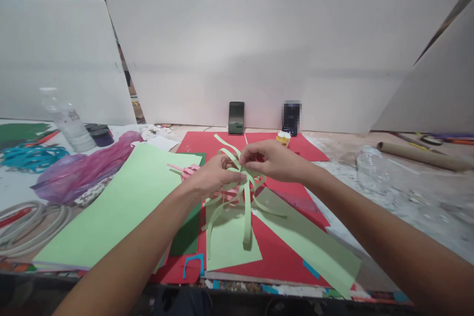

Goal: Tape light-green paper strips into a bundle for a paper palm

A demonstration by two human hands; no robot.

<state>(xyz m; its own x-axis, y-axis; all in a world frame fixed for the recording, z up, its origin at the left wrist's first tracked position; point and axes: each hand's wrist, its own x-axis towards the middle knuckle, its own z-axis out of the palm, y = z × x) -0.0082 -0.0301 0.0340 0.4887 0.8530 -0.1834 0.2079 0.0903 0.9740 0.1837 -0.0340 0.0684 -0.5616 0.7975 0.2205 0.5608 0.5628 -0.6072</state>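
Both my hands meet above the middle of the table over red paper sheets [281, 256]. My left hand [211, 175] is closed round a bundle of light green paper strips [242, 197] with pink strips showing inside it. My right hand [272, 160] pinches the top of the same bundle, fingers pressed together. Loose green strips hang down and curl out from the bundle. A small pink paper piece [187, 171] lies just left of my left hand.
A big light green sheet [118, 207] lies at left, another green piece [314, 252] at right. A purple plastic bag [85, 165], water bottle [66, 121], teal scraps [29, 155], two phones [236, 117] [292, 117], a glue jar [283, 138], a clear jar [368, 168] and a cardboard tube [418, 155] surround them.
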